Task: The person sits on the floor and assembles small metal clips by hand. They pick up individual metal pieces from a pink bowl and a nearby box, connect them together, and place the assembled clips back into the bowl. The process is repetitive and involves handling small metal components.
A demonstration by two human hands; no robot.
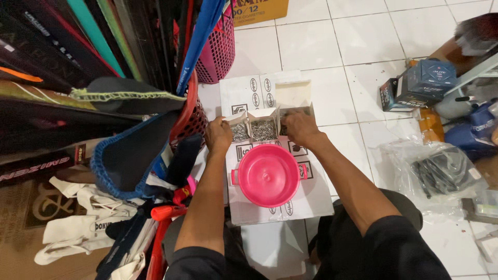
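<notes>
I sit on a tiled floor over a flat white cardboard sheet [244,93]. On it stand three small open cardboard boxes of tiny metal pieces. My left hand [219,134] rests on the left box [239,131]. The middle box [263,129] stands between my hands. My right hand [300,127] reaches into the right box [295,96], whose lid stands up; its fingertips are hidden. A pink round plastic lid [268,175] with small side handles lies just in front of the boxes.
A red basket [193,111] and a pink basket [218,46] of racket covers stand at left. White gloves and cloth [83,228] lie below them. Dark boxes [417,83] and a clear bag of dark parts [441,173] sit at right.
</notes>
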